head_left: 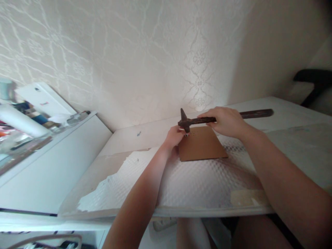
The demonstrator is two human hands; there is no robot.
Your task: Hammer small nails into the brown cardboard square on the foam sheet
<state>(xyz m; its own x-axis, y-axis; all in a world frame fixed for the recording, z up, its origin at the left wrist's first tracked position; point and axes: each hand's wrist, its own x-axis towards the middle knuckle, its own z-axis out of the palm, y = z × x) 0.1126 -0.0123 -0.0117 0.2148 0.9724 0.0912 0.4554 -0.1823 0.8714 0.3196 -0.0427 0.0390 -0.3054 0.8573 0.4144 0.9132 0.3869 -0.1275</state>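
Observation:
My right hand (224, 121) is wrapped around the handle of a dark hammer (201, 120), held level above a brown board (203, 147). Its head points left, with the striking end down at the board's far left corner. There, my left hand (175, 136) pinches close under the hammer head. A tiny shiny bit shows at those fingertips, too small to name. Several small dark dots mark the board beside it. The board lies flat on a quilted white sheet (194, 186).
A small bluish object (139, 134) lies on the table towards the patterned wall (155, 69). To the left stands a white cabinet (59, 162) with a white box (46, 98) and clutter on top. A black armrest (312, 76) is at the far right.

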